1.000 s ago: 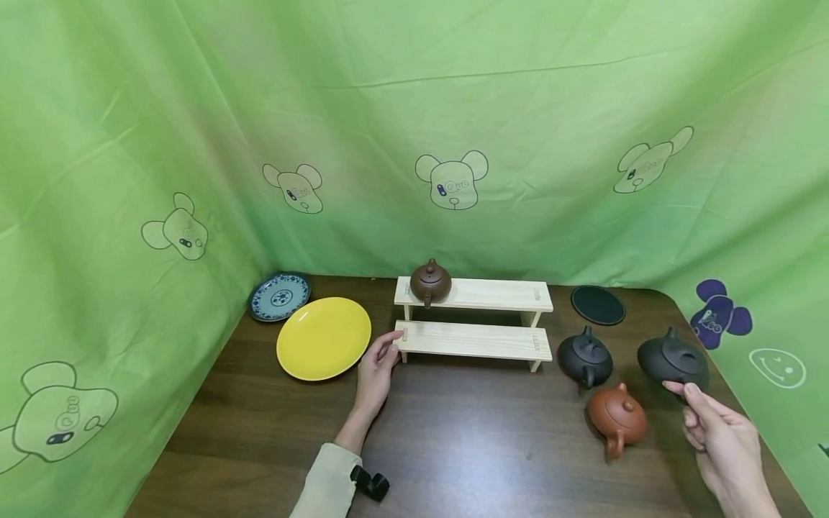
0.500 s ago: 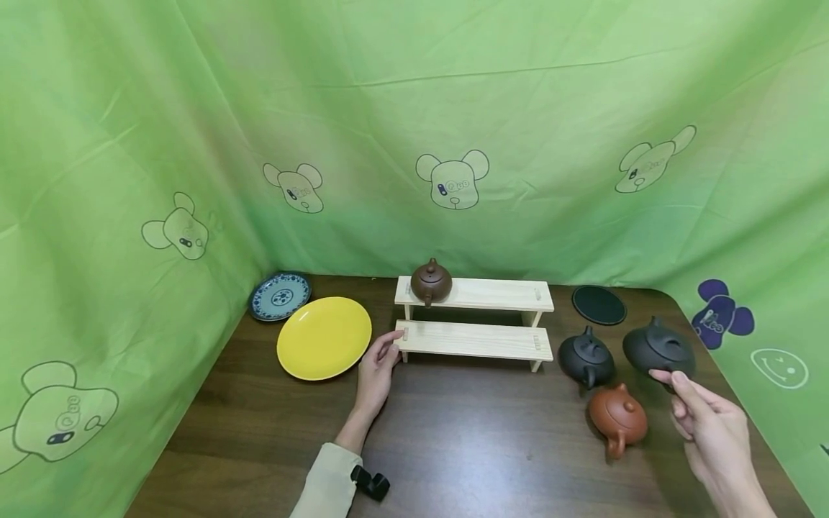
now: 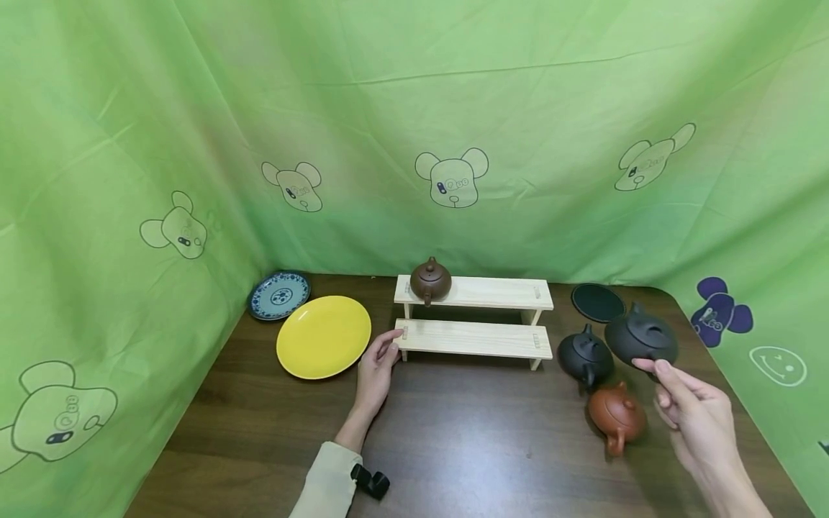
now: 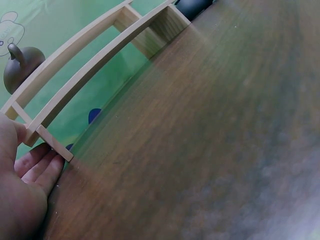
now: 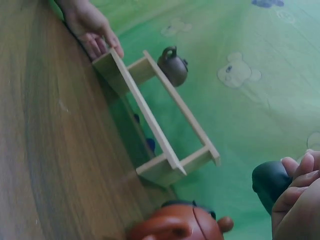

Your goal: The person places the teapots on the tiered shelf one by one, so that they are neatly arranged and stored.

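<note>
Pale cream left sleeve [image 3: 326, 480], black blocky device [image 3: 376, 487] at its edge, bare left hand [image 3: 375, 375]

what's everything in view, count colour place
Stand: 1, pale wood, centre
Brown pot: 1, brown, on stand
Black pot: 1, black, right
Held pot: 1, black, far right
Orange pot: 1, terracotta, front right
Plate: 1, yellow, left
Saucer: 1, blue, back left
Mat: 1, black, back right
Table: 1, brown, underneath
Backdrop: 1, green, behind
Sleeve: 1, pale, front left
Gadget: 1, black, by sleeve
Left grip: 1, touching stand
Right grip: 1, on held pot
</note>
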A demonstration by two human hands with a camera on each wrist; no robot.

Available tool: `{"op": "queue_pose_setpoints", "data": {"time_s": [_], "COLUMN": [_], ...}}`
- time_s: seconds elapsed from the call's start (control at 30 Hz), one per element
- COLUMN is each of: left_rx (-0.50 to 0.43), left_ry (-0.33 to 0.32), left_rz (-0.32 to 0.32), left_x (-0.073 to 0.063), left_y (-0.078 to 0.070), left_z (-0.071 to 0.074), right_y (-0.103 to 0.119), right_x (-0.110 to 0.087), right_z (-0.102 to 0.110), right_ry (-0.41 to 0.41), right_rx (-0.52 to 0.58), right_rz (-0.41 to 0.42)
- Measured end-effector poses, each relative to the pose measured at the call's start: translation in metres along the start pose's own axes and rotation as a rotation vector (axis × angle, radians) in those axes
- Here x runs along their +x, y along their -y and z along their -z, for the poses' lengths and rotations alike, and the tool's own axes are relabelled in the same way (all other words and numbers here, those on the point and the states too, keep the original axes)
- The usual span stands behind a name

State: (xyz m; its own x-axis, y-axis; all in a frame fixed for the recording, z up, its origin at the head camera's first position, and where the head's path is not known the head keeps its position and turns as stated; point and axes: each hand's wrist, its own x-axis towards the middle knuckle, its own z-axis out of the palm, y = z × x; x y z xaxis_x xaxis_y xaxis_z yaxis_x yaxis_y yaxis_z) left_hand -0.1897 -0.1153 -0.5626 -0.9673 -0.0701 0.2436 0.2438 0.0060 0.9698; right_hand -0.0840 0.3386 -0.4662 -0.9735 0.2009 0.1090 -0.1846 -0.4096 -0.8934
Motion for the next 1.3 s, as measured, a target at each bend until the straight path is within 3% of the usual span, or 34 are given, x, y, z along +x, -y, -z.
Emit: {"op": "queue_pose_setpoints", "data": {"time_s": [0.3, 0.53, 1.3], "left_rx": [0.018, -0.002, -0.004], "left_ry": [-0.012, -0.016, -0.021], "left_rz": [0.007, 0.099, 0.098], "left_x": [0.000, 0.001, 0.002], "left_y": [-0.001, -0.004, -0.003], "left_z": [0.000, -0.001, -0.002], "right_y": [-0.003, -0.005, -0.027], "right_x": [0.004, 0.007, 0.023], "right_z": [-0.018, -0.031, -0.083], "right_ry": [0.038, 0.047, 0.002], "right_rx": [-0.038, -0.087, -0.164], "right_rz": [-0.013, 0.008, -0.034]}}
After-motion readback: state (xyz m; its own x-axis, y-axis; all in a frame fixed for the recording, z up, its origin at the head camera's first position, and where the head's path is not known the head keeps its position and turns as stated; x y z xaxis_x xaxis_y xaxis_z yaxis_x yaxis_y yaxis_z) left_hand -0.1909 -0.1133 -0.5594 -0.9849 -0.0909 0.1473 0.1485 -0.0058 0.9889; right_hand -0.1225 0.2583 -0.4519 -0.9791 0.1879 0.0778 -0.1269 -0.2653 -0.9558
